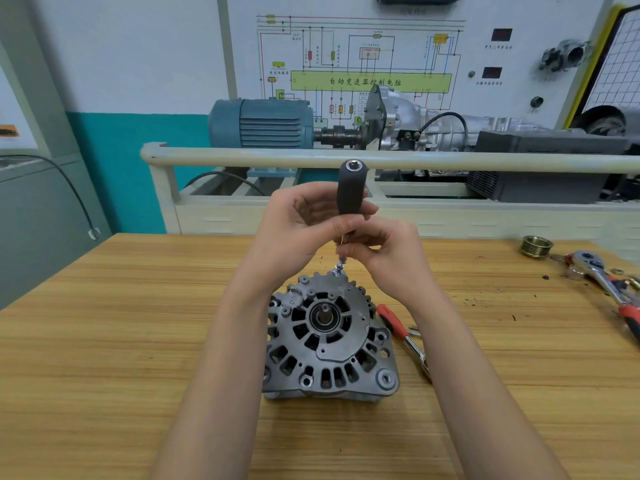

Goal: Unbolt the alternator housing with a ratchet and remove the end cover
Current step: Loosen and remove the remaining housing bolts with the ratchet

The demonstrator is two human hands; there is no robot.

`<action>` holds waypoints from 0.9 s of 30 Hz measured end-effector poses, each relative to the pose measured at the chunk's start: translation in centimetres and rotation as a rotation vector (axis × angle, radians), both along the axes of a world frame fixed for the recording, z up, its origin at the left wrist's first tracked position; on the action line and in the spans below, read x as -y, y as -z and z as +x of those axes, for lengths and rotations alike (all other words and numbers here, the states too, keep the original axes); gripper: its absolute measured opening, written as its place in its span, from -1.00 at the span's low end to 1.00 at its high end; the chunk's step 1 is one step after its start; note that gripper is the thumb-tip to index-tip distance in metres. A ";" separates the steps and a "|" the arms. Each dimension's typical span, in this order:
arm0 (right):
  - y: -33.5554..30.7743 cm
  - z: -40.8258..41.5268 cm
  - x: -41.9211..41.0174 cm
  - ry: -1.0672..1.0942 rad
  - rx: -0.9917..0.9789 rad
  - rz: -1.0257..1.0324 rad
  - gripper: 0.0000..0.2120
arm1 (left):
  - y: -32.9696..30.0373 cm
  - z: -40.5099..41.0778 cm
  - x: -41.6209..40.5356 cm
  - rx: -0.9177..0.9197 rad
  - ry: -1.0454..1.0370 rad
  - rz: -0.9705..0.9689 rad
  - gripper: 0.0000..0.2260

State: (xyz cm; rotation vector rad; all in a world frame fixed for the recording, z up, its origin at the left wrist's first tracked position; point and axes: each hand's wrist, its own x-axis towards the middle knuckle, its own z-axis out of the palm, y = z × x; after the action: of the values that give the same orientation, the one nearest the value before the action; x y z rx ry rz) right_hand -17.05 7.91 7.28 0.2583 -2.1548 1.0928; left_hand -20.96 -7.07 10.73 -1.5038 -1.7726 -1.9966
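Note:
A grey alternator (329, 337) sits end face up on the wooden table (121, 341), its bearing and shaft showing at the centre. A black-handled driver (350, 187) stands upright over a bolt at the housing's far edge (338, 268). My left hand (294, 230) grips the handle's lower part from the left. My right hand (388, 251) pinches the thin shaft just above the bolt. The driver's tip is mostly hidden by my fingers.
A red-handled tool (401, 334) lies right of the alternator. A ratchet (602, 278) with red grip and a brass pulley (536, 245) lie at the table's far right. A pale rail (415, 161), blue motor (263, 123) and gearbox stand behind the table.

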 end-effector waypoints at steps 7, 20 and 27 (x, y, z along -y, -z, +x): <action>0.1 -0.1 0.2 -0.003 0.009 -0.020 -0.77 | -0.1 0.1 -0.1 -0.005 0.000 -0.004 -0.74; 0.1 -0.2 -0.1 0.020 0.033 -0.016 -0.73 | 0.0 0.4 -0.2 -0.078 0.032 -0.132 -0.69; -0.1 0.2 -0.1 -0.048 0.100 0.009 -0.66 | 0.1 0.4 -0.7 -0.082 -0.154 -0.037 -0.79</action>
State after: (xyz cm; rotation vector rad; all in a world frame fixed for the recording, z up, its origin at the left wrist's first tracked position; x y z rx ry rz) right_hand -16.89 8.05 7.41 0.2657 -2.2528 1.1450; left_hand -20.59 -6.40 10.62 -1.3906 -1.8410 -1.8133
